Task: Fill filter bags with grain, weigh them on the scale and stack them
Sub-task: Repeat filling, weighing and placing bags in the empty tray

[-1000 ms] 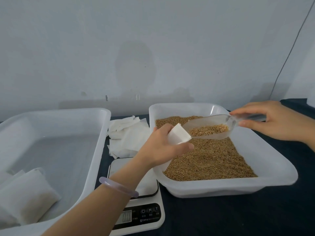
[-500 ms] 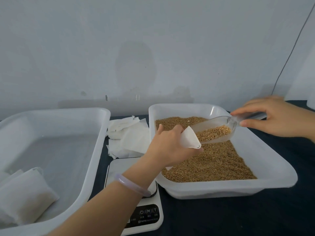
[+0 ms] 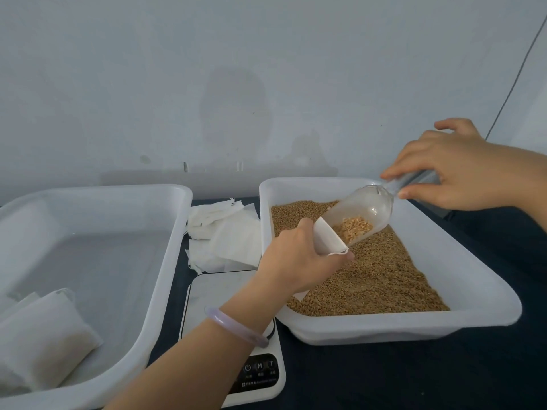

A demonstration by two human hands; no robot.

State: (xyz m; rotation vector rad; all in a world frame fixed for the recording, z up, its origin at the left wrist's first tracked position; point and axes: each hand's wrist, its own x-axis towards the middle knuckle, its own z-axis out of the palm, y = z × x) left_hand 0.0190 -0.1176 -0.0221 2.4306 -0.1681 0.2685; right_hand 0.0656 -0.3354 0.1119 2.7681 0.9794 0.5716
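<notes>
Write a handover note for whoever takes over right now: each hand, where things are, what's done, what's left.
Left hand holds a white filter bag open over the white plastic tub of brown grain.
Right hand grips the clear plastic scoop by its handle, tilted into the bag mouth, some grain inside.
Done: filled white bags lie in the left translucent tub.
Left: finish this pour, weigh on the white digital scale, stack; empty white bags wait behind it.

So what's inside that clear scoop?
A small heap of grain sits at the mouth of the clear scoop, which meets the filter bag. The bag's inside is hidden.
</notes>
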